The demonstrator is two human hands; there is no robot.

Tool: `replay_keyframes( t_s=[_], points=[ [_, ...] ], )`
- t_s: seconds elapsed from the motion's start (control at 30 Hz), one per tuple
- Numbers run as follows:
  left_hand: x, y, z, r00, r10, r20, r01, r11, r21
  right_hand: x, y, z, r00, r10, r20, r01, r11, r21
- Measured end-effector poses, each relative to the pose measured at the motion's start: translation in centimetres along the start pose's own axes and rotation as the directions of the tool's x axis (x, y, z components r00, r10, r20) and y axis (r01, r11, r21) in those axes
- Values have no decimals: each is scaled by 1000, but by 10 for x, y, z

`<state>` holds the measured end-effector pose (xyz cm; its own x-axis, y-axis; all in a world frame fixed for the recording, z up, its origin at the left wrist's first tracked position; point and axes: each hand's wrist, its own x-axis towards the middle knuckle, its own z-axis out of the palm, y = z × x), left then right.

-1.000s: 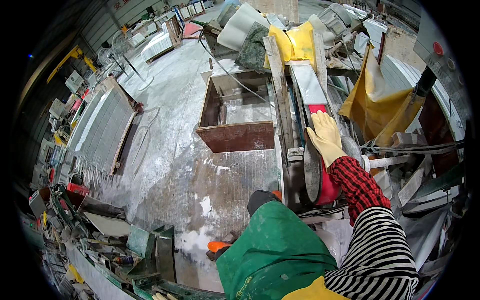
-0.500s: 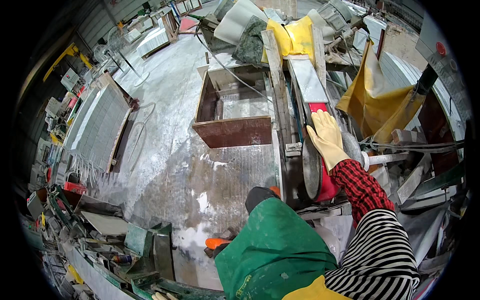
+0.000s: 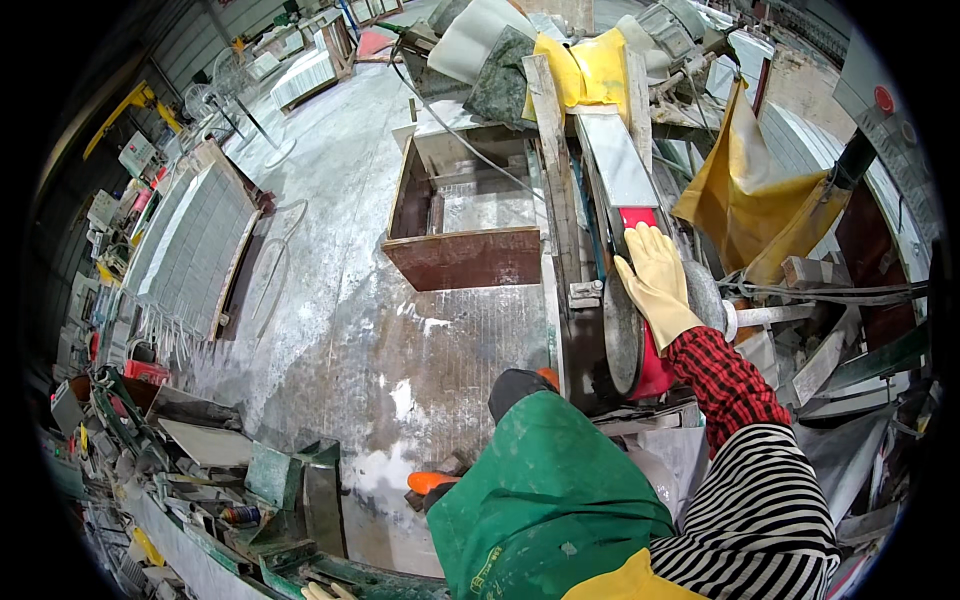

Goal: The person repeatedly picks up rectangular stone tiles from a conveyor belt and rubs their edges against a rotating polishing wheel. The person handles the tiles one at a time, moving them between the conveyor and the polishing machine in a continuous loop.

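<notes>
My right hand [image 3: 655,285], in a cream rubber glove, lies with its fingers stretched out over a red belt [image 3: 655,378] that curves round a grey wheel [image 3: 622,345]. The fingertips point away from me, just short of a long pale metal or stone strip [image 3: 617,160] farther along the belt. The palm covers part of the red surface, so whether something thin lies under it is hidden. At the lower edge, my left hand [image 3: 322,592] shows only a few gloved fingertips, extended beside a green metal frame [image 3: 370,580]; the rest is out of the picture.
An open brown wooden box [image 3: 465,260] stands on the wet floor left of the belt. Yellow sheeting [image 3: 590,70] covers the belt's far end, and a yellow cloth [image 3: 745,205] hangs at right. Stacked pale slabs [image 3: 190,250] stand left; scrap pieces [image 3: 210,445] lie lower left.
My right hand stays over the red belt, nearly unmoved. The left fingertips have shifted slightly left at the lower edge. The view has turned very slightly.
</notes>
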<state>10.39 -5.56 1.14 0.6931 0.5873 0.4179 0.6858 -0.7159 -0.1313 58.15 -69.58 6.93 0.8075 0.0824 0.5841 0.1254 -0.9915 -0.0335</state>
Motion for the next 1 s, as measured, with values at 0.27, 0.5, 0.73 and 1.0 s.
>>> replay_keyframes(
  t_s=[0.27, 0.5, 0.73, 1.0],
  points=[
    [-8, -10, 3, 999, 17, -32, -17, 1000, 1, -6, -8, -5, 1000, -12, -5, 12, 1000, -6],
    [-7, -15, 11, 1000, 22, 18, -23, 997, 67, -12, -10, -11, 1000, 2, 28, -1, 1000, -25],
    [0, -4, 6, 1000, 22, 3, -22, 999, 45, -17, -13, -20, 998, 28, 62, -28, 1000, -5],
    [-4, -4, -4, 999, -33, 14, 33, 999, 28, -21, -23, -24, 998, 20, 59, -20, 1000, 2]
  ],
)
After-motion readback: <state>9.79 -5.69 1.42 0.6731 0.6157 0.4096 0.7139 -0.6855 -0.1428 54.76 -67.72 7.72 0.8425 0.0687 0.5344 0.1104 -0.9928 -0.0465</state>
